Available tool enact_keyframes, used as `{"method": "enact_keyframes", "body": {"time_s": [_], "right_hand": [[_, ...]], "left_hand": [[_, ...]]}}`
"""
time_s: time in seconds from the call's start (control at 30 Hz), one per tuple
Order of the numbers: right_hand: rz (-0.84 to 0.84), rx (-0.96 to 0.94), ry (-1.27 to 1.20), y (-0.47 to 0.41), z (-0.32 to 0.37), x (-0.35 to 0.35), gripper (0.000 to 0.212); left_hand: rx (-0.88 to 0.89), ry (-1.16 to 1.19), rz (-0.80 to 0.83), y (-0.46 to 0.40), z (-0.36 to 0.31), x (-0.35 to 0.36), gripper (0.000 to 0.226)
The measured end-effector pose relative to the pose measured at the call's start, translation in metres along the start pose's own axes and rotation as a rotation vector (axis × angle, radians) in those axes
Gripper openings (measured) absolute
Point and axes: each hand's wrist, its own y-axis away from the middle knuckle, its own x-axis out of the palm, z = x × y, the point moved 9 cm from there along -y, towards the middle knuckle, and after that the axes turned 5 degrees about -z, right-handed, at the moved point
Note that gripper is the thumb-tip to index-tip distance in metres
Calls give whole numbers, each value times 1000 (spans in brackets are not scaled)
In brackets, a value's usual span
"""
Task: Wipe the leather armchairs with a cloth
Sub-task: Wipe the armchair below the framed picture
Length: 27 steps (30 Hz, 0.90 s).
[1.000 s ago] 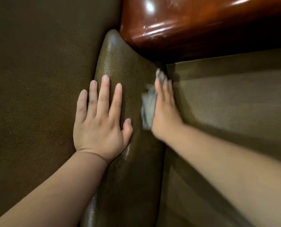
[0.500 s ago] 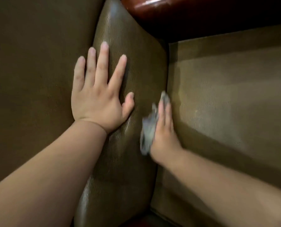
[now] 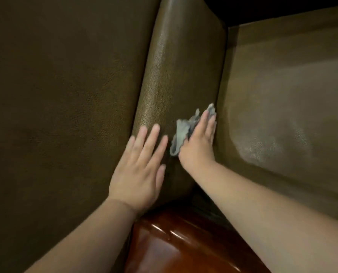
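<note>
Against the brown leather of the armchair (image 3: 65, 115), both of my hands are at work. My left hand (image 3: 140, 170) lies flat with its fingers straight and slightly spread, grasping nothing, its palm resting where the broad dark panel on the left meets the rounded, shinier cushion edge (image 3: 174, 75) that runs up the middle of the view. My right hand (image 3: 198, 146) is just beside it, fingers also straight and close together, pressing the grey cloth (image 3: 183, 131) against the right side of that cushion edge, next to the seam with the flat leather panel (image 3: 282, 95) on the right. I am not gripping the cloth so much as pinning it under my palm and fingers; crumpled folds stick out to the left of my hand and a small tip shows beyond my fingertips. My two hands are near each other but apart, with the bunched cloth between them. On the right panel a paler, dull patch (image 3: 266, 140) shows in the leather. Below my wrists, a glossy reddish-brown wooden part (image 3: 174, 243) of the chair catches bright highlights. Both forearms are bare.
</note>
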Motion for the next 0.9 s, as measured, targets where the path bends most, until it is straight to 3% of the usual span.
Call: {"method": "enact_keyframes", "body": {"time_s": [0.07,0.13,0.23,0.3,0.37,0.47,0.53,0.7,0.83,0.9], "right_hand": [[-97,-3,-41,-5,4,-7,101],[-100,-173,-9,30,-3,6,103],[129,-300,121,85,-35,36,135],[165,-351,211,71,-43,33,143],[136,-427,310,52,-35,22,137],[76,-445,271,55,-34,24,123],[124,-416,285,70,-47,35,128],[348,-573,727,56,-69,25,158],[254,-560,700,17,-47,8,165],[160,-525,624,10,-44,-2,154]], "left_hand": [[-16,19,-35,57,-13,17,67],[-101,7,-114,75,-15,27,71],[-125,30,-189,72,-17,29,78],[-119,39,-200,73,-15,29,81],[-114,24,-212,72,-14,28,85],[-113,-2,-241,71,-16,28,89],[-113,-14,-259,71,-16,27,90],[-120,-29,-258,69,-17,24,93],[-130,-50,-262,71,-16,26,92],[-130,-51,-260,70,-16,27,92]]}}
